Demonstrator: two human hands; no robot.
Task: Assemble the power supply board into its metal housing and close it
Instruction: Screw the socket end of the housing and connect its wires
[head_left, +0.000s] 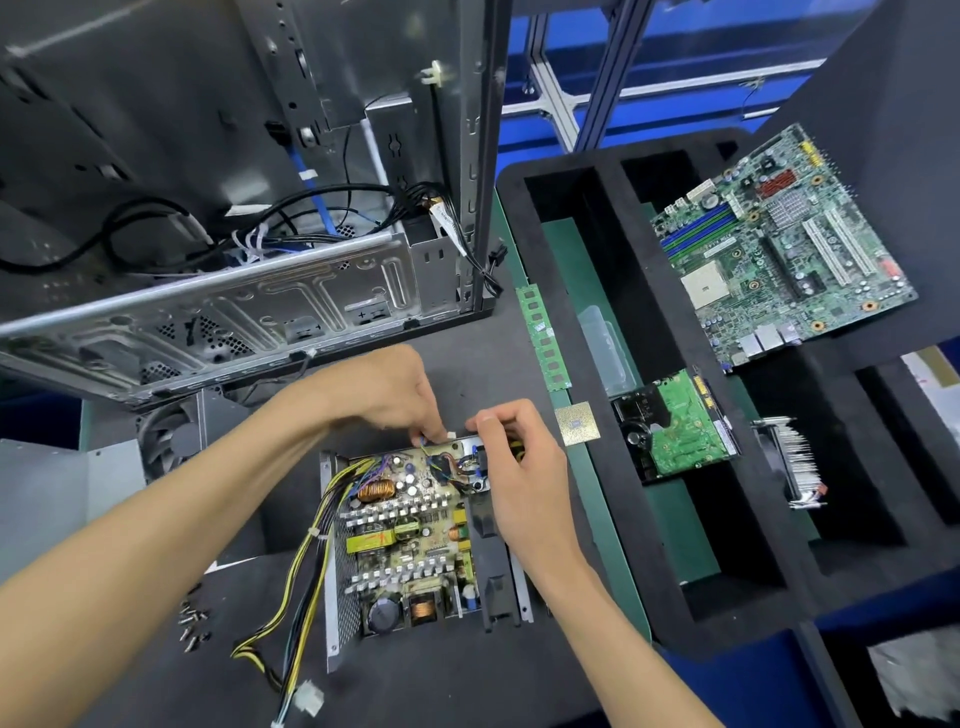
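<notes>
Power supply board (410, 545) sits in its open metal housing (332, 566), lower centre of frame, on the dark tabletop (441, 675). Left hand (395, 395): grip pinches a small white part (448, 435) at the housing's far edge, fingers curled down. Right hand (514, 457): fingers curled in over the board's far right corner, by the wiring there; what it's pinching I can't tell, fingertips are hidden. Both hands close together, nearly touching.

Yellow/black cable bundle (296, 592) leaves the housing's left side and runs to the bottom of frame, ending in a white connector (310, 698). Loose screws (192, 626) lie left of the bundle. Fan (169, 436) lies left of the hands.

Open PC case (234, 208) fills upper left, cables inside. RAM stick (543, 338) and CPU chip (576, 423) lie right of the hands on green mat. Black foam tray (597, 364) at right holds hard drive (675, 431), motherboard (779, 249) and heatsink (795, 462).
</notes>
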